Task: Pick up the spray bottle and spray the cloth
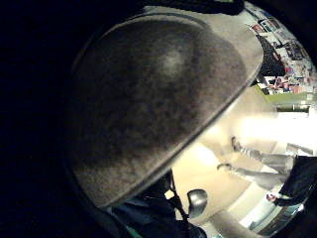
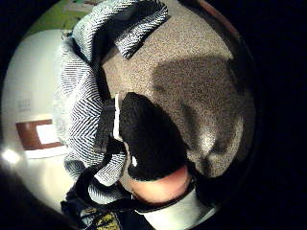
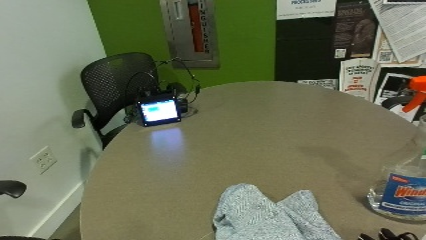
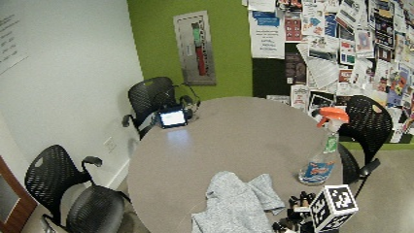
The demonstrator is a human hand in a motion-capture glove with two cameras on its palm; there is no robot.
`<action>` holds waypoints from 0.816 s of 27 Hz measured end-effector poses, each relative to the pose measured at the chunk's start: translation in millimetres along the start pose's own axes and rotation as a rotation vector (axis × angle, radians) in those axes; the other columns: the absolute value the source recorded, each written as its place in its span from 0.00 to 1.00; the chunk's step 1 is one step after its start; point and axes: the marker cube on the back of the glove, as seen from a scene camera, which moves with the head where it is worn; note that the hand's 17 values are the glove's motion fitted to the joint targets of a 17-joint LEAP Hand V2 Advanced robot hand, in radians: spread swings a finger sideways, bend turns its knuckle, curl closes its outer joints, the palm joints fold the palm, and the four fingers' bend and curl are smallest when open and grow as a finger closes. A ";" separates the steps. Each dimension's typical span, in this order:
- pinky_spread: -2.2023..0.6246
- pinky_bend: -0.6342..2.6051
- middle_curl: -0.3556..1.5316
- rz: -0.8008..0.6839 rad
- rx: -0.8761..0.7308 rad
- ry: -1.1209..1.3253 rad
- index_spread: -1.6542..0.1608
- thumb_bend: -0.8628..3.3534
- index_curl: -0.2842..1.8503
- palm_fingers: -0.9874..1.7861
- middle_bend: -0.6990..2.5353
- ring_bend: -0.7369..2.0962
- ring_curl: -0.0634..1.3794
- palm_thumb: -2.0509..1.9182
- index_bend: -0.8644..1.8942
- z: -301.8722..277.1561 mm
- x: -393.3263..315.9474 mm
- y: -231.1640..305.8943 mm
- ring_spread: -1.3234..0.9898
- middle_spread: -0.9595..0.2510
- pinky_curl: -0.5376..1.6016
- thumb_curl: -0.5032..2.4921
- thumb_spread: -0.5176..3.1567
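Gloved hand at table edge, nothing held.
Hand [image 4: 294, 209] beside the cloth [image 4: 236, 204], fingers relaxed; spray bottle [image 4: 321, 154] upright on the table [image 4: 239, 131], untouched.

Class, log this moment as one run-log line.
phase: before pickup | spray bottle: upright on table, untouched | cloth: crumpled at table edge | right hand: beside cloth, holding nothing

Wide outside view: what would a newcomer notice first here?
The spray bottle with its orange trigger head, standing upright near the round table's edge. Beside it a crumpled grey cloth lies at the near edge, with the gloved right hand low between them, touching neither.
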 end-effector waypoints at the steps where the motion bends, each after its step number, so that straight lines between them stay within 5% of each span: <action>1: 0.82 0.27 0.21 0.000 0.000 -0.001 0.80 0.23 0.17 0.45 0.28 0.33 0.06 0.56 0.43 0.0 -0.1 0.0 0.57 0.78 0.27 0.18 0.26; 10: 0.85 0.27 0.26 0.002 -0.002 -0.007 0.72 0.23 0.22 0.44 0.28 0.33 0.10 0.56 0.43 2.3 0.6 -0.4 0.57 0.77 0.32 0.21 0.39; 22: 0.86 0.26 0.29 -0.017 0.000 -0.002 0.69 0.21 0.25 0.43 0.27 0.32 0.12 0.57 0.42 0.1 -6.1 -4.3 0.57 0.77 0.35 0.23 0.45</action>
